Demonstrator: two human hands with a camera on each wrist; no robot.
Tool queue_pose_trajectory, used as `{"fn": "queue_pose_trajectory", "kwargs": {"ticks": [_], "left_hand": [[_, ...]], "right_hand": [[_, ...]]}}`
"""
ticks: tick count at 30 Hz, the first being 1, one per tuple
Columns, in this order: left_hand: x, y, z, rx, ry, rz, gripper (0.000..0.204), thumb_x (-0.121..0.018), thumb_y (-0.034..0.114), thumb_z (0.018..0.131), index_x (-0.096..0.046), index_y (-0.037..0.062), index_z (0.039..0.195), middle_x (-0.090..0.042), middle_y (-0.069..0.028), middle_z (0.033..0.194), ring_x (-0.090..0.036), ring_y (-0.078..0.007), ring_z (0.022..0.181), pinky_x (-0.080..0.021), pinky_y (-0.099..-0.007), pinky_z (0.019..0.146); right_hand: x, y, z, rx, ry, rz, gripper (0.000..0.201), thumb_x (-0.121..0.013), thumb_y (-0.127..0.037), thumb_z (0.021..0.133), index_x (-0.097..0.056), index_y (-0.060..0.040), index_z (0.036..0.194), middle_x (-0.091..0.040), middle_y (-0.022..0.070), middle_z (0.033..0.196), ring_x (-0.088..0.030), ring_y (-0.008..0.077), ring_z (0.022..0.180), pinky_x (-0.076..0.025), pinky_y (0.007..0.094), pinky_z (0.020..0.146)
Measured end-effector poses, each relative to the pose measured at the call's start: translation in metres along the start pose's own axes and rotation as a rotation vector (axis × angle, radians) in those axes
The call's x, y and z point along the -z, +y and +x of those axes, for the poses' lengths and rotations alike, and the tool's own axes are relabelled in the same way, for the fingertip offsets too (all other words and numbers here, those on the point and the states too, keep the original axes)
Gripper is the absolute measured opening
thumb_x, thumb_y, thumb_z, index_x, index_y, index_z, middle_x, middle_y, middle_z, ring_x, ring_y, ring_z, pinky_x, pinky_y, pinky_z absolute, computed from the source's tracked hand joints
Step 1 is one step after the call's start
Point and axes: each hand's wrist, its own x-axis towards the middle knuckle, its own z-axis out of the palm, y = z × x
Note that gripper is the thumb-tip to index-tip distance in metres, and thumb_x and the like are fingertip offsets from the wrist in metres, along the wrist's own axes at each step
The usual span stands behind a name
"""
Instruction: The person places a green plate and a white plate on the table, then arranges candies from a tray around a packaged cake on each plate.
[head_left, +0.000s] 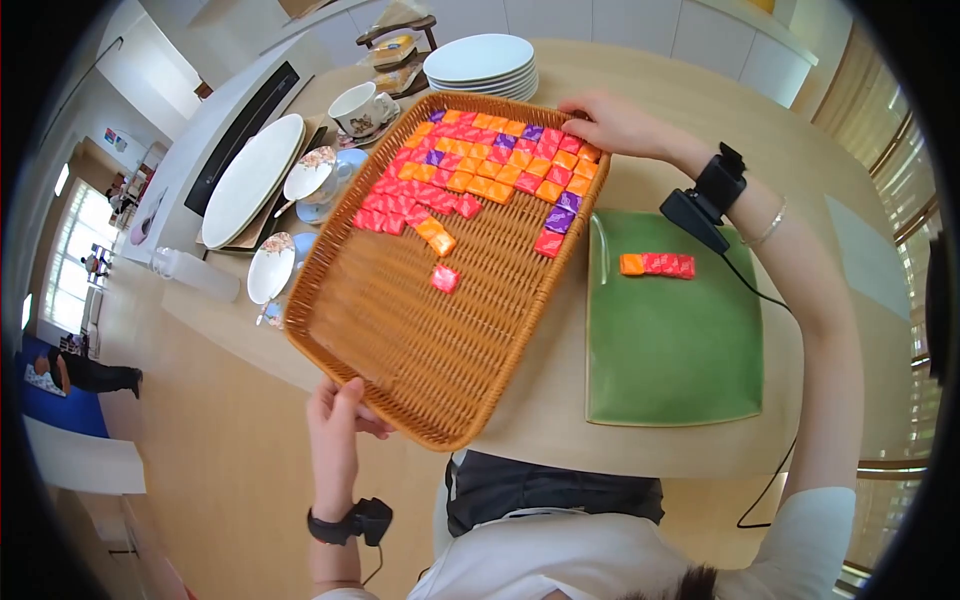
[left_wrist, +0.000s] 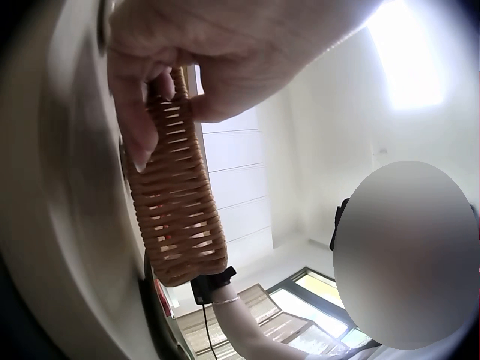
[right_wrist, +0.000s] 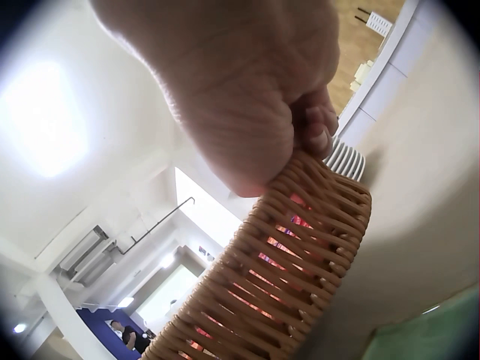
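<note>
Between both hands is a brown wicker basket tray (head_left: 400, 335), turned at an angle over the table's left part. My left hand (head_left: 338, 435) grips its near end, thumb on the rim and fingers beneath. At the far right corner my right hand (head_left: 628, 127) grips the rim; some of its fingers are hidden behind the weave in the right wrist view. Small square wrapped candies (head_left: 490, 155) in red, orange and purple pack the far half. A single red candy (head_left: 445, 279) lies apart near the middle. A green square plate (head_left: 675, 350) at the right bears a short row of candies (head_left: 668, 265).
White plates (head_left: 480, 60) stand stacked beyond the basket. Left of it are floral teacups (head_left: 310, 175), a white oval platter (head_left: 252, 180) and a clear bottle (head_left: 197, 275). A cable (head_left: 765, 290) hangs from the right wrist. A person (head_left: 95, 373) is far off left.
</note>
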Motion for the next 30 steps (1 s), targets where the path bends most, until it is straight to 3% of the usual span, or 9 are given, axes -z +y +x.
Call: {"fn": "queue_pose_trajectory", "kwargs": {"ticks": [1, 3, 6, 7, 10, 13, 18, 21, 30], "left_hand": [[0.007, 0.002, 0.004, -0.039, 0.011, 0.018, 0.029, -0.056, 0.024, 0.099, -0.055, -0.0043, 0.105, -0.065, -0.0119, 0.065, -0.063, -0.0191, 0.047, -0.052, -0.0266, 0.044], [0.019, 0.017, 0.018, -0.075, 0.045, 0.078, 0.03, -0.058, 0.025, 0.097, -0.056, -0.0042, 0.105, -0.064, -0.0111, 0.064, -0.062, -0.0188, 0.045, -0.05, -0.0267, 0.041], [0.019, 0.07, 0.049, -0.204, -0.111, 0.208, 0.033, -0.057, 0.03, 0.097, -0.057, -0.0027, 0.104, -0.064, -0.0096, 0.066, -0.06, -0.0167, 0.045, -0.049, -0.0261, 0.041], [0.014, 0.089, 0.064, -0.247, -0.184, 0.235, 0.034, -0.056, 0.031, 0.097, -0.058, -0.002, 0.102, -0.064, -0.0089, 0.066, -0.06, -0.0156, 0.045, -0.048, -0.0254, 0.041], [-0.043, 0.143, 0.088, -0.354, -0.193, 0.345, 0.033, -0.052, 0.032, 0.097, -0.058, 0.0003, 0.094, -0.063, -0.0067, 0.072, -0.061, -0.0139, 0.053, -0.047, -0.0243, 0.048], [-0.107, 0.175, 0.118, -0.429, -0.336, 0.426, 0.038, -0.049, 0.034, 0.097, -0.063, -0.0015, 0.104, -0.066, -0.0067, 0.077, -0.064, -0.0151, 0.058, -0.052, -0.0248, 0.06], [-0.209, 0.177, 0.199, -0.586, -0.477, 0.591, 0.039, -0.053, 0.029, 0.095, -0.065, -0.0082, 0.101, -0.072, -0.0139, 0.086, -0.073, -0.0208, 0.07, -0.062, -0.0324, 0.064], [-0.263, 0.172, 0.235, -0.588, -0.542, 0.773, 0.031, -0.054, 0.024, 0.096, -0.062, -0.0059, 0.1, -0.07, -0.0139, 0.084, -0.073, -0.0225, 0.069, -0.062, -0.033, 0.062], [-0.303, 0.14, 0.289, -0.592, -0.537, 0.9, 0.027, -0.053, 0.02, 0.095, -0.057, -0.0065, 0.092, -0.068, -0.0158, 0.083, -0.074, -0.0262, 0.068, -0.062, -0.0355, 0.058]], "right_hand": [[0.002, -0.001, -0.005, 0.002, 0.051, 0.047, 0.03, -0.057, -0.022, 0.096, -0.064, 0.0022, 0.113, -0.068, 0.0156, 0.089, -0.064, 0.0248, 0.081, -0.051, 0.0362, 0.075], [0.016, -0.008, -0.014, -0.045, 0.091, -0.01, 0.031, -0.058, -0.023, 0.095, -0.064, 0.0021, 0.112, -0.067, 0.0153, 0.086, -0.063, 0.024, 0.079, -0.05, 0.0359, 0.074], [0.08, -0.008, -0.052, -0.08, 0.197, -0.071, 0.032, -0.06, -0.027, 0.094, -0.065, 0.0027, 0.105, -0.065, 0.0141, 0.08, -0.061, 0.0213, 0.074, -0.048, 0.0349, 0.069], [0.096, -0.003, -0.066, -0.129, 0.257, -0.139, 0.032, -0.061, -0.027, 0.091, -0.067, 0.0012, 0.105, -0.066, 0.0165, 0.082, -0.063, 0.0257, 0.078, -0.05, 0.0379, 0.072], [0.127, 0.033, -0.108, -0.223, 0.358, -0.236, 0.033, -0.064, -0.029, 0.087, -0.069, 0.0005, 0.101, -0.066, 0.0171, 0.079, -0.065, 0.0313, 0.077, -0.051, 0.04, 0.071], [0.134, 0.066, -0.161, -0.215, 0.569, -0.291, 0.031, -0.065, -0.028, 0.086, -0.068, 0.0021, 0.094, -0.065, 0.0159, 0.073, -0.063, 0.0301, 0.069, -0.049, 0.0386, 0.066], [0.124, 0.104, -0.226, -0.599, 0.552, -0.343, 0.027, -0.065, -0.023, 0.085, -0.067, 0.004, 0.084, -0.062, 0.0204, 0.066, -0.064, 0.0322, 0.063, -0.05, 0.0408, 0.062], [0.098, 0.123, -0.246, -0.663, 0.592, -0.328, 0.026, -0.063, -0.021, 0.084, -0.067, 0.0045, 0.083, -0.062, 0.0241, 0.068, -0.065, 0.0355, 0.065, -0.05, 0.044, 0.062], [0.034, 0.145, -0.23, -0.797, 0.573, -0.284, 0.024, -0.059, -0.018, 0.086, -0.067, 0.0039, 0.082, -0.065, 0.0269, 0.075, -0.067, 0.042, 0.074, -0.052, 0.0492, 0.069]]}}
